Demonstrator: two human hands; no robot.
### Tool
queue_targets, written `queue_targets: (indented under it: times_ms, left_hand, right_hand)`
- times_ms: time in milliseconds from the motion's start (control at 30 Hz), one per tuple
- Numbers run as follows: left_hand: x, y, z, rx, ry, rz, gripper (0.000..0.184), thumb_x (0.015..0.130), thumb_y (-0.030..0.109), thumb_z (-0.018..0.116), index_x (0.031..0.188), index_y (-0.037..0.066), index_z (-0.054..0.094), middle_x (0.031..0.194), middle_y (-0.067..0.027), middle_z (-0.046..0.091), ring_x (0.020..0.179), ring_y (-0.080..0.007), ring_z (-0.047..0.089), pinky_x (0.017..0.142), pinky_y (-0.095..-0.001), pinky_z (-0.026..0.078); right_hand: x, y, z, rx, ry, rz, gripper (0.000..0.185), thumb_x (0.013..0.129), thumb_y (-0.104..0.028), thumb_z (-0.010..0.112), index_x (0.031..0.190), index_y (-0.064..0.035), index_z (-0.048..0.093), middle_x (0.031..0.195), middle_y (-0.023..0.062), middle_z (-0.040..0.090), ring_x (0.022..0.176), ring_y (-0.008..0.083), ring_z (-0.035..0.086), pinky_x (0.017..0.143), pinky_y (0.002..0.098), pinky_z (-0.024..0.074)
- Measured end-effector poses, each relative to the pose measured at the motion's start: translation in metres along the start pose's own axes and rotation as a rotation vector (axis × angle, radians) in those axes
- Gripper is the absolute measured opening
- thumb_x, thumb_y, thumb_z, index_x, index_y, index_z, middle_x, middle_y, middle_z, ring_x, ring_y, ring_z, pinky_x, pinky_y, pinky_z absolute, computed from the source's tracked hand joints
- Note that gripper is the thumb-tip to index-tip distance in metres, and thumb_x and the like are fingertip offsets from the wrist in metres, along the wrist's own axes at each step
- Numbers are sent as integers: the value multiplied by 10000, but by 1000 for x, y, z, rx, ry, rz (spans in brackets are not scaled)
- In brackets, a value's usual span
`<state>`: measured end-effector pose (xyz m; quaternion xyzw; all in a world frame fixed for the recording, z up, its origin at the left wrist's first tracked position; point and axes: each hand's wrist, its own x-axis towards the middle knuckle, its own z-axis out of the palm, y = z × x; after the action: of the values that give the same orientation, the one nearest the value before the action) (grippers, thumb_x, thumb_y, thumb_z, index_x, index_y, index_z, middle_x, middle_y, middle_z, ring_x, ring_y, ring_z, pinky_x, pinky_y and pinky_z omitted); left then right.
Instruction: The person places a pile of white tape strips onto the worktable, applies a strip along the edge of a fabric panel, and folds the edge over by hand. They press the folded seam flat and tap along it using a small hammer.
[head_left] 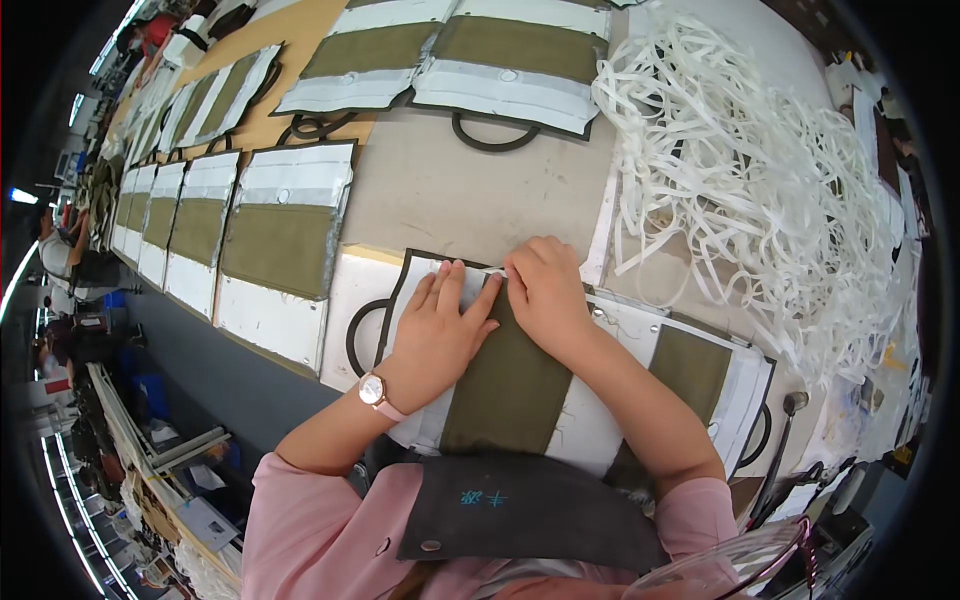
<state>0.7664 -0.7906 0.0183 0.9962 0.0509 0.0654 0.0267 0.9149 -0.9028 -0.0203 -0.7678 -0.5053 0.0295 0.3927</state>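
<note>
An olive and white fabric bag panel [505, 400] with dark edging lies flat in front of me. A black loop handle [362, 338] sticks out from its left end. My left hand [440, 325] rests on the panel's pale end section, fingers spread and pressing down. At the panel's far edge, my right hand [548, 295] has its fingers drawn together in a pinch, close to the left fingertips. A small white bit shows between the two hands, but what the right fingers grip is too small to make out.
Another olive and white panel [690, 375] extends to the right. A tangled heap of white strips [740, 170] covers the table's right side. Similar panels [285, 235] lie in rows at left and far back. A dark-handled tool [780, 445] lies at right. A person [58, 245] is at far left.
</note>
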Motion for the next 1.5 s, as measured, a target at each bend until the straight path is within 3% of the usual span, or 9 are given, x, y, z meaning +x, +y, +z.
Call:
queue_targets:
  times_ms: [167, 300, 400, 500, 700, 733, 1033, 1333, 1500]
  left_hand:
    - [2, -8, 2, -77, 43, -36, 517, 858, 231, 718, 1330, 66, 585, 1229, -208, 588, 1100, -352, 618, 991, -431, 496]
    - [6, -14, -1, 10, 14, -14, 449, 863, 212, 694, 1253, 6, 608, 1149, -138, 626, 1075, -279, 640, 1020, -467, 459]
    - [10, -10, -2, 5, 3, -57, 450, 841, 164, 718, 1254, 22, 609, 1214, -123, 606, 1127, -282, 597, 1045, -479, 431]
    - [10, -8, 2, -106, 40, -9, 480, 841, 167, 715, 1284, 28, 592, 1264, -135, 590, 1210, -291, 566, 1115, -513, 358]
    - [-6, 6, 3, -119, -40, 5, 658, 880, 362, 703, 1453, 118, 490, 1413, -262, 461, 1359, -396, 448, 1168, -557, 274]
    - [-6, 6, 5, -110, -60, 20, 680, 895, 454, 664, 1489, 187, 469, 1428, -323, 413, 1365, -444, 422, 1166, -580, 258]
    - [-4, 12, 3, -12, -129, 5, 675, 908, 494, 628, 1512, 254, 445, 1428, -332, 416, 1378, -467, 400, 1136, -628, 261]
    - [-9, 3, 2, 48, -114, 26, 768, 889, 510, 653, 1487, 84, 427, 1407, -298, 455, 1347, -415, 465, 1110, -659, 277]
    - [-7, 4, 2, 63, -110, 22, 750, 891, 502, 655, 1484, 98, 436, 1396, -296, 464, 1327, -422, 484, 1112, -659, 275]
  right_hand:
    - [-10, 6, -11, -111, -74, -296, 224, 775, -19, 637, 994, -7, 680, 923, 93, 573, 899, 284, 540, 802, 388, 451]
    - [-13, -5, -20, -325, -175, -362, 291, 769, -48, 628, 1052, 0, 677, 942, 89, 572, 911, 276, 544, 810, 373, 462]
    - [-14, -6, -17, -340, -96, -354, 255, 763, -67, 632, 1012, -17, 658, 930, 83, 555, 899, 268, 535, 803, 375, 454]
    - [-14, 0, -23, -256, 40, -259, 173, 738, -90, 659, 903, -46, 632, 895, 79, 528, 869, 258, 516, 785, 369, 437]
    - [-32, 9, -41, -257, -13, -181, 186, 733, -60, 669, 912, -43, 623, 896, 86, 539, 875, 263, 530, 793, 385, 439]
    - [-32, 10, -40, -282, -23, -194, 184, 735, -63, 660, 913, -40, 623, 898, 87, 541, 875, 263, 532, 793, 381, 444]
    - [-27, 11, -32, -343, 34, -215, 189, 737, -72, 619, 921, -29, 618, 898, 87, 545, 874, 259, 537, 782, 363, 458]
    - [-31, 18, -44, -95, -29, -212, 154, 761, -32, 667, 912, -53, 650, 891, 81, 542, 862, 266, 536, 778, 380, 451]
    - [-31, 20, -44, -32, -32, -150, 118, 776, -18, 673, 888, -51, 656, 907, 88, 545, 879, 281, 539, 781, 383, 456]
